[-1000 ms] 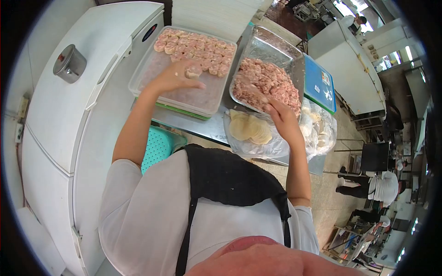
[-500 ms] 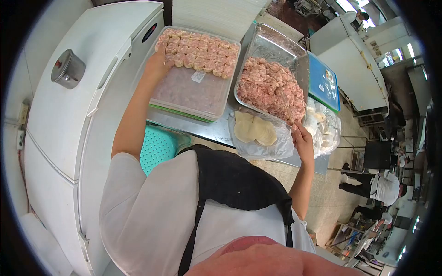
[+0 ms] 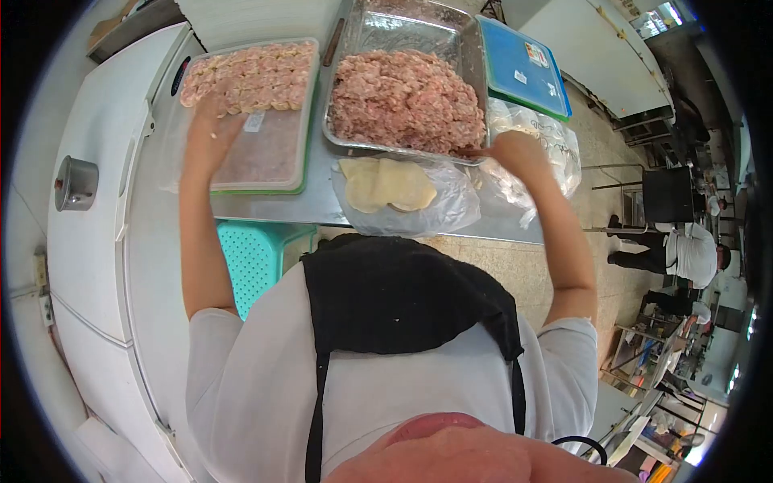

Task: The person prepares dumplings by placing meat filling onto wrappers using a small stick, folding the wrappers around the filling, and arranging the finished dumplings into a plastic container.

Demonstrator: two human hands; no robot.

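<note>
My left hand (image 3: 211, 135) is over the near-left part of a row of open-topped meat dumplings (image 3: 262, 76), its fingers smeared by motion. The dumplings sit packed on a translucent plastic lid or tray (image 3: 266, 157). At the near right corner of a metal pan (image 3: 403, 150), my right hand (image 3: 519, 154) is closed around a thin flat stick (image 3: 473, 151). The stick's far end is at the edge of the minced meat (image 3: 407, 101) in the pan. A stack of round dough wrappers (image 3: 386, 185) lies on a plastic bag in front of the pan.
A blue-lidded container (image 3: 523, 68) and bagged white items (image 3: 555, 149) stand right of the pan. A white freezer (image 3: 97, 266) with a metal pot (image 3: 76, 183) is at left. A turquoise stool (image 3: 250, 253) sits below the counter. Other people (image 3: 684, 253) stand far right.
The view has turned and shifted. My left hand remains by the dumplings, now blurred. My right hand has tilted the stick lower, toward the pan's near right corner.
</note>
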